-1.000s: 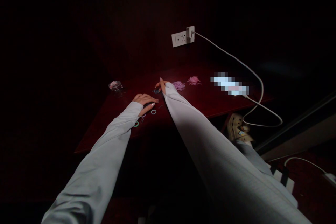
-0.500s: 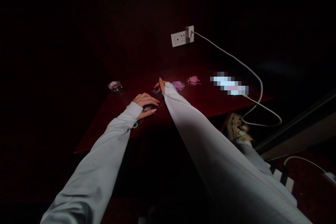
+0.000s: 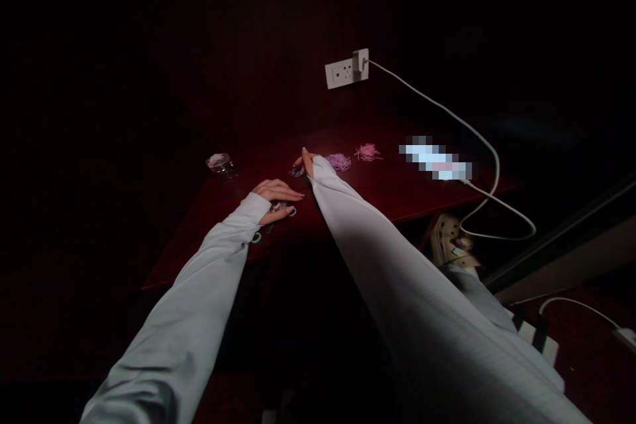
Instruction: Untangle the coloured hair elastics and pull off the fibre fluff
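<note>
My left hand (image 3: 275, 197) lies low over several small coloured elastic bands (image 3: 272, 217) on the dark red table (image 3: 397, 195). Its fingers stretch right and the thumb sits apart below them, close to a pale band (image 3: 291, 212). A green band (image 3: 256, 238) shows beside the left cuff. Further back, my right hand (image 3: 304, 160) reaches to a small bluish heap of bands (image 3: 296, 172). The grey sleeve hides most of that hand, with only a fingertip and the thumb showing.
A purple heap (image 3: 338, 161) and a pink heap (image 3: 368, 152) lie right of my right hand. A small clear jar (image 3: 219, 163) stands at the left. A blurred-out object (image 3: 436, 161) connects by white cable (image 3: 489, 152) to a wall socket (image 3: 346, 69). A shoe (image 3: 450, 238) lies below.
My left hand has slid slightly right over the loose bands and drawn its fingers closer together. The right hand has stayed at the bluish heap.
</note>
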### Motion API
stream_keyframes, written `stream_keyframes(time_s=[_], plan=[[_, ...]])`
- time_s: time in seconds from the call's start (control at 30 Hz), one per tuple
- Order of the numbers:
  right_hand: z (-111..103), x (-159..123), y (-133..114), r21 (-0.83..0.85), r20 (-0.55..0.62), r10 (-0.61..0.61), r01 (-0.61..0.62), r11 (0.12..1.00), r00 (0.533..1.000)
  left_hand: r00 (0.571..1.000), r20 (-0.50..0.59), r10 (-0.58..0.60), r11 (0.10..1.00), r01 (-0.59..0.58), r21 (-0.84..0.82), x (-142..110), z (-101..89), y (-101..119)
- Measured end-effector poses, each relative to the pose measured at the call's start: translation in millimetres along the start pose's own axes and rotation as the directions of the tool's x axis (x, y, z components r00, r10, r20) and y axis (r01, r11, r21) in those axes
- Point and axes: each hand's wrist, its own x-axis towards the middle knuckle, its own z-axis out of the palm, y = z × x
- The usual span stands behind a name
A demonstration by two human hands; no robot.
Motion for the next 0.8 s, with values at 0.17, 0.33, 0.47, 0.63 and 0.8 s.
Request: stream_keyframes(time_s=[0.17, 0.33, 0.47, 0.63, 0.8], plan=[[2.1, 2.9, 2.1, -0.003, 0.007, -0.007, 0.007, 1.0, 1.0, 0.998, -0.027, -0.048, 0.998, 0.049, 0.045, 0.1, 5.8, -5.1], [0.5, 1.0, 0.8, -0.013, 0.016, -0.007, 0.007, 1.0, 1.0, 0.998, -0.028, -0.06, 0.995, 0.062, 0.084, 0.0, 7.2, -4.5], [-0.3, 0.3, -0.1, -0.021, 0.016, -0.013, 0.013, 1.0, 1.0, 0.995, -0.06, -0.078, 0.987, 0.086, 0.136, 0.6, 5.9, -1.4], [2.6, 4.0, 1.2, -0.025, 0.023, 0.013, -0.012, 1.0, 1.0, 0.985, -0.097, -0.143, 0.975, 0.157, 0.159, 0.8, 5.8, 0.8], [3.3, 5.1, 1.5, -0.023, 0.022, 0.011, -0.01, 1.0, 1.0, 0.978, -0.132, -0.163, 0.969, 0.184, 0.165, -0.2, 4.5, 1.9]])
